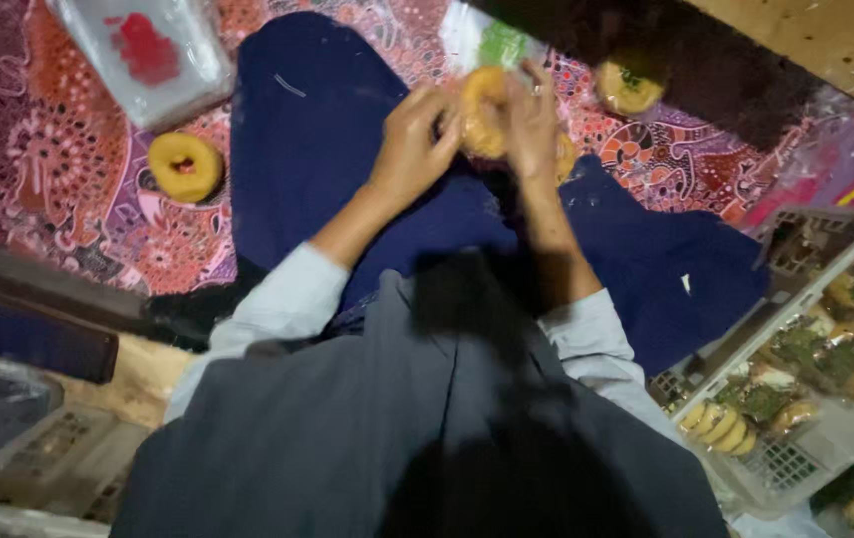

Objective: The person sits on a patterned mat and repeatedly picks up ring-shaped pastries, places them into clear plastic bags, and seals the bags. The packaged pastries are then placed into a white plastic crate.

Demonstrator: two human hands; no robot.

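Both of my hands meet over my lap, above dark blue trousers. My left hand (412, 139) and my right hand (532, 125) together grip a golden ring-shaped pastry (482, 110), and a thin clear wrapper shows at my right fingertips. A second golden piece (567, 159) peeks out just below my right hand. I sit on a red and purple patterned cloth (68, 159).
A loose ring pastry (185, 166) lies on the cloth at left, near a clear plastic bag (148, 55) with red contents. Another pastry (628, 90) lies at the top right. A white plastic crate (826, 448) of wrapped pastries with green topping stands at right.
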